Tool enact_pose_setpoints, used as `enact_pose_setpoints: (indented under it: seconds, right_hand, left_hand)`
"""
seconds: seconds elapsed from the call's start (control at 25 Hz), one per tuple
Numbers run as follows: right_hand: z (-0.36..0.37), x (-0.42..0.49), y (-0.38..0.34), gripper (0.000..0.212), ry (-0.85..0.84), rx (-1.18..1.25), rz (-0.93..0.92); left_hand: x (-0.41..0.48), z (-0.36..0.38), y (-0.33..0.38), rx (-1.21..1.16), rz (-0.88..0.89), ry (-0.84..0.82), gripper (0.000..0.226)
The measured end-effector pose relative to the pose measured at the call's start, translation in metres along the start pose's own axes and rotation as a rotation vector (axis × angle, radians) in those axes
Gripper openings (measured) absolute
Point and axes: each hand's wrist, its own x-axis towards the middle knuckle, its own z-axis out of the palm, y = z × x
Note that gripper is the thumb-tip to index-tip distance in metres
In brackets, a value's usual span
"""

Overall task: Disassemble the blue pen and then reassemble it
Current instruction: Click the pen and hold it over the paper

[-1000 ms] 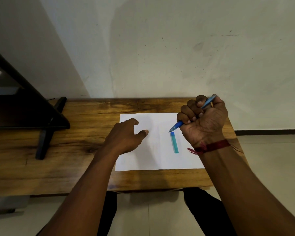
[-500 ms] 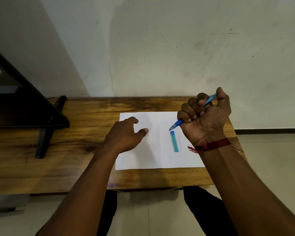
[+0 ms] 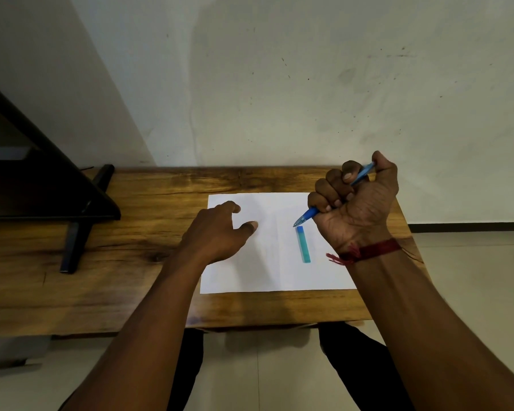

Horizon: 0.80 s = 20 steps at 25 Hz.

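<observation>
- Head view: the blue pen (image 3: 309, 215) is in the right hand (image 3: 356, 203), whose fingers are curled tight round the barrel in a fist. The thumb is at the upper end, and the tip points down-left just above the paper.
- The cap (image 3: 303, 244) lies flat on the paper, just below the tip and apart from it.
- The left hand (image 3: 217, 232) rests on the sheet's left part with its fingers loosely spread, holding nothing.
- With the cap off and the barrel looking whole, disassembly seems partway done.
- The next move likely calls for the left hand to cross over, pinch the front section and twist it while the right hand steadies the barrel.
- The white paper (image 3: 250, 274) lies on a wooden table (image 3: 131, 292), with a black stand (image 3: 72, 232) at the left.
</observation>
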Motion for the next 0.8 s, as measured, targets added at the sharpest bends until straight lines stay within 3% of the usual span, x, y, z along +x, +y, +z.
enact_pose_setpoints:
  seconds: [0.16, 0.8]
  right_hand:
    - [-0.0013, 0.0002, 0.0032, 0.05, 0.016, 0.02, 0.004]
    - [-0.0022, -0.0016, 0.0033, 0.059, -0.003, 0.0, 0.013]
  left_hand:
    - [0.0002, 0.0005, -0.0006, -0.001, 0.004, 0.009, 0.059]
    - [-0.0004, 0.0017, -0.0002, -0.017, 0.017, 0.007, 0.059]
